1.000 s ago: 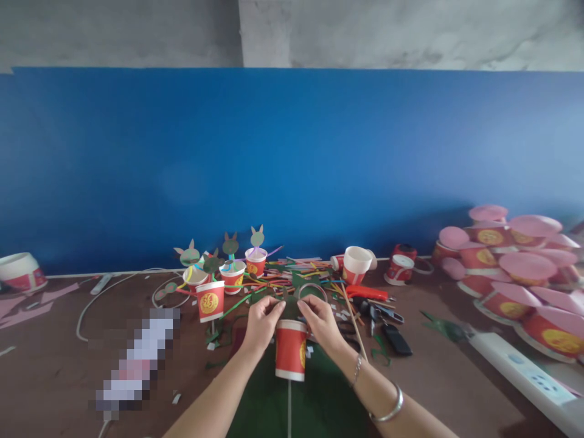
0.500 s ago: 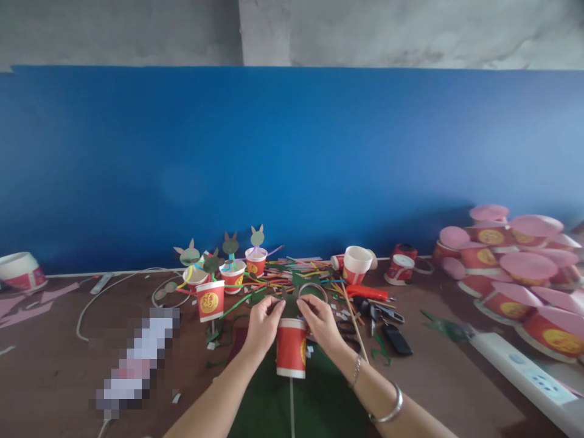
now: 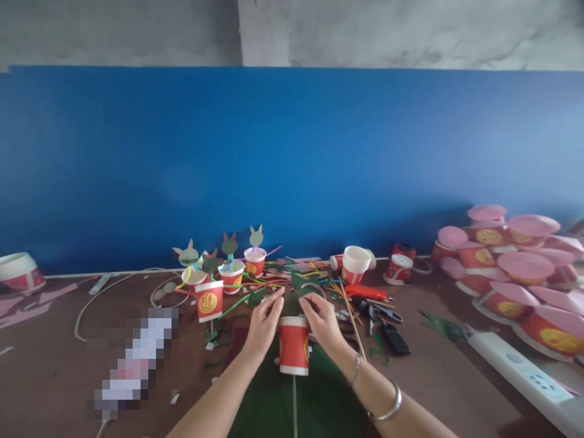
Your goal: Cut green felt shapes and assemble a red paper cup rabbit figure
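My left hand (image 3: pixel 267 319) and my right hand (image 3: pixel 318 317) face each other at the middle of the table. Fingers and thumb of each are pressed together at the edges of a dark green paper piece (image 3: pixel 292 307), whose outline is hard to make out. Just below it is a red and white paper cup (image 3: pixel 294 347) with a yellow emblem on its side, partly between my wrists. A thin pale stick (image 3: pixel 294 404) runs down from the cup over a green sheet (image 3: pixel 269 404). Whether the paper piece is joined to the cup is unclear.
Behind to the left stand paper cups (image 3: pixel 232 280) with cat-like paper heads. Colourful sticks (image 3: pixel 296 267), a red-handled tool (image 3: pixel 367 292), keys and a black fob (image 3: pixel 395 339) lie further back. Pink-topped cups (image 3: pixel 527 266) pile up at right, beside a white power strip (image 3: pixel 520 374).
My left fingers have straightened and point further up. The cup has shifted slightly right and up between my hands. My right hand has barely moved.
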Demonstrator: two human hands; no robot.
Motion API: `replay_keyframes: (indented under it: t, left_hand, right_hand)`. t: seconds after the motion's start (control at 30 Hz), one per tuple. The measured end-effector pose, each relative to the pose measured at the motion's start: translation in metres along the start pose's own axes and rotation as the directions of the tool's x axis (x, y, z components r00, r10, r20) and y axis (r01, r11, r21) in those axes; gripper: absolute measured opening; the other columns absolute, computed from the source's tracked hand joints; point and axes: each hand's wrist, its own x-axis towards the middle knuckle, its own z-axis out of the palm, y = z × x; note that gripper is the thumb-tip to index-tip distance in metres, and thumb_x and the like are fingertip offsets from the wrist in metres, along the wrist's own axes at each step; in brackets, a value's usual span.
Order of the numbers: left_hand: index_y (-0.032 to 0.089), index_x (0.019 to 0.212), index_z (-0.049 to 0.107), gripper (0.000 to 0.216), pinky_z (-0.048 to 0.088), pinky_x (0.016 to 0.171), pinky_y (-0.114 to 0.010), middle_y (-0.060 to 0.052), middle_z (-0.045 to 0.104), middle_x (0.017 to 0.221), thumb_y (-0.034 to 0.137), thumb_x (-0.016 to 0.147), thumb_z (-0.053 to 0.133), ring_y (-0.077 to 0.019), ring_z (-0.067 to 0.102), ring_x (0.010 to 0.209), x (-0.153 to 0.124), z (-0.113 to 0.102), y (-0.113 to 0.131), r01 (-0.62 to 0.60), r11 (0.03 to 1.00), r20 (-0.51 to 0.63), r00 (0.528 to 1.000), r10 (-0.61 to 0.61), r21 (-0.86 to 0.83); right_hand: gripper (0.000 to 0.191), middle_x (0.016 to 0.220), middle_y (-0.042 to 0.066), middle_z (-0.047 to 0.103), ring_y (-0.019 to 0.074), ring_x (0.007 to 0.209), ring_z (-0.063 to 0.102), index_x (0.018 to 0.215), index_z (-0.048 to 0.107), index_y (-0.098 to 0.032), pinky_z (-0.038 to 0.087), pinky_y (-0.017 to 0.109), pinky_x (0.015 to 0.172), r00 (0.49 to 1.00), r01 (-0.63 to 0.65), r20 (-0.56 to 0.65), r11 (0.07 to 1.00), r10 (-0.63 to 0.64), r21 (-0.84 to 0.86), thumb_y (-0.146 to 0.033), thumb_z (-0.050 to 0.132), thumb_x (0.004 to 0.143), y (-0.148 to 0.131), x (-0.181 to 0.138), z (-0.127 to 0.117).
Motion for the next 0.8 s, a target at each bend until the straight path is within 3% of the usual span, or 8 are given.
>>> replay_keyframes:
  t: [0.1,0.3,0.5,0.67,0.8]
  left_hand:
    - [0.021,0.119,0.055,0.046,0.034,0.1,-0.03,-0.005,0.053,0.127,0.041,0.077,0.056,-0.0208,0.044,0.12,-0.003,0.002,0.0,0.042,0.998,0.055,0.998,-0.039,-0.054]
    - [0.018,0.128,0.043,0.069,0.045,0.089,-0.035,-0.01,0.063,0.109,0.042,0.068,0.067,-0.0231,0.058,0.101,-0.009,0.006,-0.003,0.216,0.947,0.221,0.961,-0.164,-0.237]
    - [0.019,0.124,0.046,0.059,0.046,0.088,-0.04,-0.012,0.061,0.112,0.036,0.071,0.067,-0.0241,0.06,0.097,-0.011,0.01,0.008,0.233,0.917,0.352,0.929,-0.112,-0.324]
    - [0.017,0.118,0.052,0.057,0.048,0.082,-0.04,-0.013,0.064,0.108,0.036,0.067,0.07,-0.0268,0.062,0.092,-0.011,0.01,0.015,0.209,0.93,0.372,0.924,-0.087,-0.301]
    - [0.016,0.115,0.055,0.056,0.046,0.085,-0.043,-0.013,0.065,0.106,0.034,0.065,0.073,-0.0278,0.061,0.093,-0.012,0.01,0.014,0.244,0.906,0.39,0.916,-0.097,-0.347]
  right_hand:
    - [0.029,0.053,-0.003,0.042,0.0111,0.051,0.036,0.06,0.051,-0.018,0.029,0.022,0.047,0.999,-0.012,-0.052,1.0,0.012,0.007,-0.04,0.054,0.077,-0.001,0.001,-0.003]
    - [0.029,0.052,-0.004,0.039,0.0104,0.051,0.034,0.058,0.047,-0.018,0.029,0.022,0.047,0.997,-0.031,-0.071,0.998,0.034,0.055,-0.041,0.055,0.075,-0.002,0.005,-0.005]
    - [0.033,0.052,-0.004,0.04,0.0102,0.05,0.035,0.059,0.051,-0.017,0.031,0.022,0.047,0.995,-0.073,-0.05,0.985,0.082,0.156,-0.046,0.058,0.072,-0.004,0.006,-0.005]
    - [0.035,0.057,-0.002,0.049,0.0108,0.052,0.041,0.072,0.061,-0.014,0.034,0.022,0.047,0.993,-0.114,-0.024,0.98,0.12,0.163,-0.048,0.059,0.073,-0.002,0.004,-0.002]
    - [0.042,0.07,0.004,0.061,0.0163,0.066,0.054,0.094,0.066,-0.012,0.043,0.024,0.059,0.995,-0.1,-0.01,0.983,0.103,0.153,-0.049,0.054,0.077,0.001,0.003,0.0]
